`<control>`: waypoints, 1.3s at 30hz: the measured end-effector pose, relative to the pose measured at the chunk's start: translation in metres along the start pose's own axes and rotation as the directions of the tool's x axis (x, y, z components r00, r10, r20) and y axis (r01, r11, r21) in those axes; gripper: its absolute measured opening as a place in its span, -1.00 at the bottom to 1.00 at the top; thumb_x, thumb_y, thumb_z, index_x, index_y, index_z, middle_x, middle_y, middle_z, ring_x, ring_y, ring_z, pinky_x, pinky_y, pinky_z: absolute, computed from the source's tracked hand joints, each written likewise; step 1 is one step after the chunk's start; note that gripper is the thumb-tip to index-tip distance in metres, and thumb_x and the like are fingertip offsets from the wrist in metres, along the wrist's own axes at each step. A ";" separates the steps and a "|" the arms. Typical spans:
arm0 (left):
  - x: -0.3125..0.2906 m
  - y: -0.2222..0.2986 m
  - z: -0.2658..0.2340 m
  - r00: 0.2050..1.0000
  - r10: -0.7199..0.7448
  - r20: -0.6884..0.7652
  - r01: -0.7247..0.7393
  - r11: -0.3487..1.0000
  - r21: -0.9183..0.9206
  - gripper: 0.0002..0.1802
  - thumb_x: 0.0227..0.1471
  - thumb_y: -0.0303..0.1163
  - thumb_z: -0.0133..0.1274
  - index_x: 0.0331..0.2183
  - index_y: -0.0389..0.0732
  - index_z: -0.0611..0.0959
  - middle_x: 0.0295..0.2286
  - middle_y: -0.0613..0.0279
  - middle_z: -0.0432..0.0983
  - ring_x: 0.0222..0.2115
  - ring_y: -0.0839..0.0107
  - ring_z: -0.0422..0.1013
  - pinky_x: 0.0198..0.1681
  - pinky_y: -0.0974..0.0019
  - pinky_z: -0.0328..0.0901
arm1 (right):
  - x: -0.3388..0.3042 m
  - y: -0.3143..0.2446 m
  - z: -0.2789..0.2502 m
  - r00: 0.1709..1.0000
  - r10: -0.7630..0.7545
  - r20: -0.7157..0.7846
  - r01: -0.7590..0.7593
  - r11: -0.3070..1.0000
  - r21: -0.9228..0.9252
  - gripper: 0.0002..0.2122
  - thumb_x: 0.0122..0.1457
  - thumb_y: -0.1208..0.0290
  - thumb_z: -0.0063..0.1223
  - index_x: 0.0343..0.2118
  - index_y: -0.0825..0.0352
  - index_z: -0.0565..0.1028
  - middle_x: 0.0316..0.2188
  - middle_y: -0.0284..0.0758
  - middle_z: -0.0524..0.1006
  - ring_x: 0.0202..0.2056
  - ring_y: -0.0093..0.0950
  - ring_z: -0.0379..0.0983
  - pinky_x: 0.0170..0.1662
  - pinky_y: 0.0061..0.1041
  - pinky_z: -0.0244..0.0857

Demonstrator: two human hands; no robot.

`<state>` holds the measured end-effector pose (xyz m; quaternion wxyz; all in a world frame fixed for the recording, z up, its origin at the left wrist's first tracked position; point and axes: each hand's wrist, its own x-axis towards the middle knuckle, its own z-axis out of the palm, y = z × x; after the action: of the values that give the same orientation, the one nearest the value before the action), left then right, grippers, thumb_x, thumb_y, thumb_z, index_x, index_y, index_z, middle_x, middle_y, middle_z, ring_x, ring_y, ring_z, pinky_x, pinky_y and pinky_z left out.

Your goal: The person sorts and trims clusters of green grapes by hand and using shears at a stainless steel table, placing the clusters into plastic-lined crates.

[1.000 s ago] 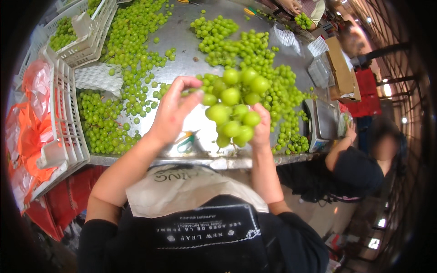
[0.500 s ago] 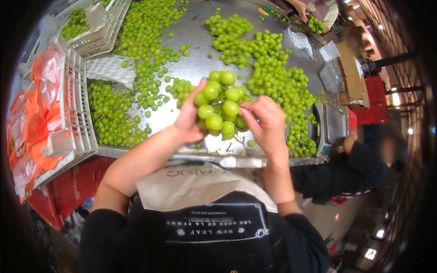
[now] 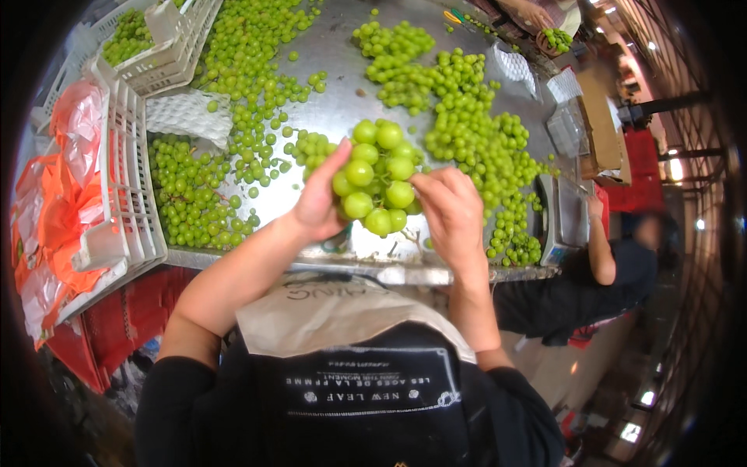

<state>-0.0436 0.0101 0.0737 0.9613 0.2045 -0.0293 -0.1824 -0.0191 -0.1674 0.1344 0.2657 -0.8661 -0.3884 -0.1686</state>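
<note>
Head view, looking down: both hands meet at a bunch of green grapes [image 3: 377,180] held up above the near edge of the metal desk [image 3: 334,117]. Left hand [image 3: 320,204] cups the bunch from its left side, fingers [image 3: 336,159] curled and closed against the grapes. Right hand [image 3: 450,208] presses in from the bunch's right side, its fingers [image 3: 424,185] bent and pinched at the grapes; whether they grip a stem or a single grape cannot be told. Beyond the bunch, loose grapes [image 3: 257,70] are scattered across the desk, and a large heap of bunches [image 3: 467,132] lies to the right of it. Left of the bunch stands a white plastic crate [image 3: 128,179], with orange bags [image 3: 58,210] further left. Right of the bunch, past the desk corner, another person [image 3: 603,272] in a dark top sits or leans.
</note>
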 end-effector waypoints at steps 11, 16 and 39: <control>-0.016 0.025 -0.016 0.798 0.595 0.097 -0.426 0.442 0.790 -0.64 0.02 -0.26 -0.03 -0.13 -0.21 0.45 -0.16 0.16 0.35 -0.13 0.38 0.29 -0.06 0.34 0.19 | 0.007 0.009 -0.010 0.977 -0.198 -0.074 0.178 0.959 -0.218 -0.78 -0.22 0.54 0.06 -0.40 0.23 0.52 -0.53 -0.43 0.41 -0.48 -0.45 0.31 -0.42 -0.49 0.11; -0.027 0.031 0.006 0.672 0.646 0.363 -0.442 -0.043 0.896 -0.57 -0.38 -0.44 0.29 -0.32 -0.23 0.55 -0.23 0.13 0.35 -0.17 0.26 0.31 -0.09 0.28 0.21 | 0.011 0.011 -0.010 0.974 -0.216 -0.065 0.199 0.958 -0.207 -0.82 -0.22 0.60 0.13 -0.46 0.27 0.52 -0.56 -0.40 0.41 -0.53 -0.44 0.27 -0.47 -0.48 0.05; -0.009 -0.002 -0.022 0.983 -0.082 0.166 0.131 0.941 -0.312 -0.24 0.02 0.24 -0.31 0.06 -0.15 0.28 -0.03 0.09 0.30 -0.05 0.18 0.29 0.03 0.07 0.19 | 0.009 0.001 0.002 0.983 -0.098 -0.152 0.118 0.985 0.128 -0.64 -0.27 0.62 0.12 -0.27 0.28 0.51 -0.45 -0.39 0.45 -0.40 -0.44 0.35 -0.27 -0.47 0.14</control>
<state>-0.0501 0.0198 0.0528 0.9654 0.0322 -0.0606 -0.2514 -0.0123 -0.1623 0.1371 0.3422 -0.8089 -0.4251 -0.2187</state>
